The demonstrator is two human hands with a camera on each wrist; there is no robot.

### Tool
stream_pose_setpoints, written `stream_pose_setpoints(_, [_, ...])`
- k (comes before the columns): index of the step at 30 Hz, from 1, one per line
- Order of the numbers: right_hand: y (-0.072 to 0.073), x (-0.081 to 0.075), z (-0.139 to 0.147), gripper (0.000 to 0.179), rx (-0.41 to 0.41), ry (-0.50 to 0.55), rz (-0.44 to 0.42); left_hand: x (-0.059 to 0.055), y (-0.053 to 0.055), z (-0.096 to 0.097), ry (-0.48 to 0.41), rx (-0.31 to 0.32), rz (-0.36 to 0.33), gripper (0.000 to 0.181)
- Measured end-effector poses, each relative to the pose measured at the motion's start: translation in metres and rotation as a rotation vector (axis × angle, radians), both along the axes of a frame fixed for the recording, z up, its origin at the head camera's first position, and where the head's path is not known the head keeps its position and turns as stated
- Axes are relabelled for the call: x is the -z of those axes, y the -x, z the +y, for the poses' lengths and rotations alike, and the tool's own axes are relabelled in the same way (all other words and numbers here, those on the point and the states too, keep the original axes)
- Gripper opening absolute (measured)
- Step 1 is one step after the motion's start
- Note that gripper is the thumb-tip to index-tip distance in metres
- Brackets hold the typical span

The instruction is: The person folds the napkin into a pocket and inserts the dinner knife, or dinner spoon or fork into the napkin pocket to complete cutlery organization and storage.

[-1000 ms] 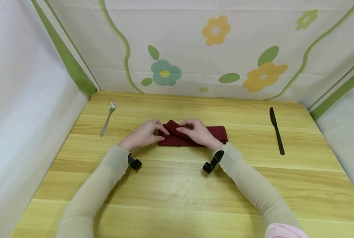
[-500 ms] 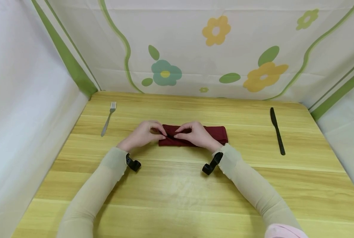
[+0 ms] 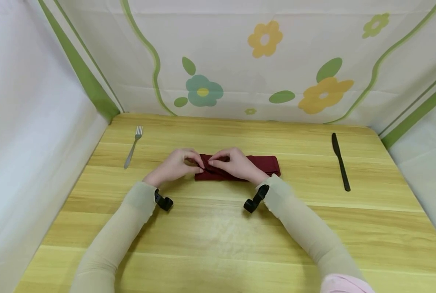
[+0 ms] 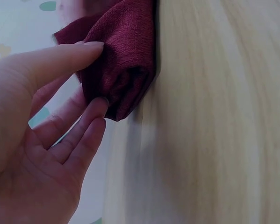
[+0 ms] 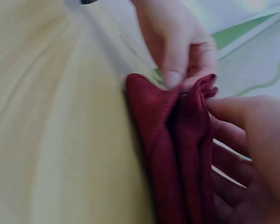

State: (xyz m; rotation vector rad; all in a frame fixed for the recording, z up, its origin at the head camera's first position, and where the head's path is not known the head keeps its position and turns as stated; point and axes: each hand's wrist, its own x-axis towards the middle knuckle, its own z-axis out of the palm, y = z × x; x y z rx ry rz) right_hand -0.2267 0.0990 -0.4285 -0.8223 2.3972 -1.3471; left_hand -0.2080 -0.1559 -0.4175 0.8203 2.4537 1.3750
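A dark red cloth napkin, folded into a long narrow strip, lies crosswise on the wooden table. At its left end my left hand pinches the cloth between thumb and fingers. In the left wrist view the layered, rolled end of the napkin shows beside the fingertips. My right hand is close by, its thumb and forefinger pinching a fold of the upper layer. From the right wrist, the napkin has a groove between its layers and a bunched edge near both hands' fingertips.
A fork lies at the left of the wooden table, tines away from me. A black knife lies at the right. Behind the table hangs a white curtain with printed flowers; white cloth flanks both sides.
A raised napkin corner between the hands has gone down flat. My right hand has shifted left along the napkin, nearer my left hand, which has stayed at the left end.
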Motion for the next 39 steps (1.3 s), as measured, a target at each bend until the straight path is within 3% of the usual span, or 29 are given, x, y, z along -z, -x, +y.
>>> stream_pose_setpoints(4, [-0.001,0.004,-0.006,0.016,-0.006,0.006,-0.025,-0.002,-0.001,-0.002,0.001,0.013,-0.023,0.009])
stream_pose_setpoints(8, [-0.003,0.003,-0.012,0.015,0.057,-0.004,-0.015,-0.005,-0.002,-0.003,0.012,0.023,-0.027,0.01])
stream_pose_setpoints(15, [-0.005,0.003,-0.024,0.02,0.154,-0.19,0.137,-0.007,-0.003,-0.003,-0.013,0.038,-0.027,0.006])
stream_pose_setpoints(18, [-0.004,0.002,-0.024,0.019,0.144,-0.223,0.149,-0.007,-0.003,-0.002,-0.019,0.027,-0.032,0.004])
stream_pose_setpoints(24, [-0.002,-0.002,-0.022,0.021,0.107,-0.169,0.036,-0.006,-0.002,-0.002,-0.021,0.005,-0.057,0.005])
stream_pose_setpoints(33, [-0.006,-0.003,-0.034,0.033,0.16,-0.442,0.232,-0.01,-0.003,0.001,0.018,0.038,-0.024,0.007])
stream_pose_setpoints(36, [-0.006,-0.001,-0.032,0.031,0.133,-0.425,0.235,-0.011,-0.003,0.0,0.013,0.04,-0.032,0.007])
stream_pose_setpoints(39, [-0.004,-0.001,-0.022,0.02,0.043,-0.328,0.184,-0.009,-0.001,0.0,0.028,0.027,-0.032,0.006])
